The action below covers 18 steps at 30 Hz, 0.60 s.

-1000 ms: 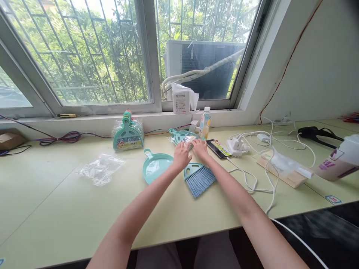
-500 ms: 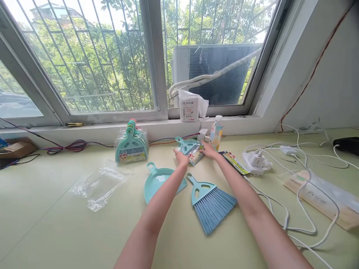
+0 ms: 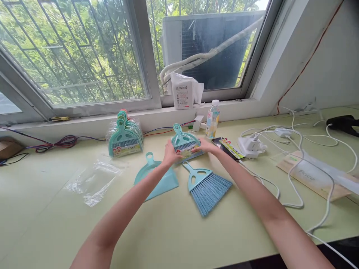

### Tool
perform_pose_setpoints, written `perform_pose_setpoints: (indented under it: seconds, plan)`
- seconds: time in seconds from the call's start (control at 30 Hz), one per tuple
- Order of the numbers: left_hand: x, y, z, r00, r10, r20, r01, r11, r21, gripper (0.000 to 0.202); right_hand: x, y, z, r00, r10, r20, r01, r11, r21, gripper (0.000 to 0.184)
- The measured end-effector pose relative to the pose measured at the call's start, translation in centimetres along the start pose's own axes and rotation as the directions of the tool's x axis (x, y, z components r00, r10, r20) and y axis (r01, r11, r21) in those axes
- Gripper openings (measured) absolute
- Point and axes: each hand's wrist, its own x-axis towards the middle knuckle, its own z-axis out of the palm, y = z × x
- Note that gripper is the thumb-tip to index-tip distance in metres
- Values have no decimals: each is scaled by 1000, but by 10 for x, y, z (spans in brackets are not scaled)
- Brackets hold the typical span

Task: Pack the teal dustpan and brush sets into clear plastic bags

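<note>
A wrapped teal dustpan-and-brush set (image 3: pixel 185 145) is being held at both ends, just above the pale green worktop (image 3: pixel 50 220), toward its far side below the window sill; the left hand (image 3: pixel 170 153) is being closed on the set's left edge and the right hand (image 3: pixel 206 147) on its right edge, handle pointing away. Just in front of the set, a loose teal dustpan (image 3: pixel 157 177) and a loose blue-bristled brush (image 3: pixel 206 185) are being kept side by side on the worktop, apart from each other. A stack of further wrapped sets (image 3: pixel 125 134) is being leaned near the sill, to the left. A crumpled clear plastic bag (image 3: pixel 92 179) is lying left of the dustpan. To the right of the hands, a small bottle (image 3: pixel 212 119), a phone (image 3: pixel 226 146), a white charger (image 3: pixel 251 145) and trailing white cables (image 3: pixel 294 179) are being stored. A white packet (image 3: pixel 183 95) is being propped on the sill.
</note>
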Motion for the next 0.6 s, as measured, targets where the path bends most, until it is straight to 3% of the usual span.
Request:
perform_pose_setpoints:
  seconds: [0.07,0.17,0.33,0.43,0.6]
  plan:
    - [0,4,-6,991,118,-70,-110,988,111,110,3,-6,8,993,8,-118,-5,1000,25,64]
    - [19,6,-21,945,297,-137,-273,947,173,98,21,-16,23,950,-32,-310,40,999,19,59]
    - [74,-14,-53,907,365,-211,-318,921,226,87,77,-39,51,896,-62,-441,50,998,-39,49]
    - [101,-34,-72,920,306,-243,-237,931,277,89,110,-56,64,893,-92,-441,40,991,-126,53]
    - [127,-62,-100,975,14,-222,86,896,436,94,139,-69,83,941,-75,-331,-40,943,-331,71]
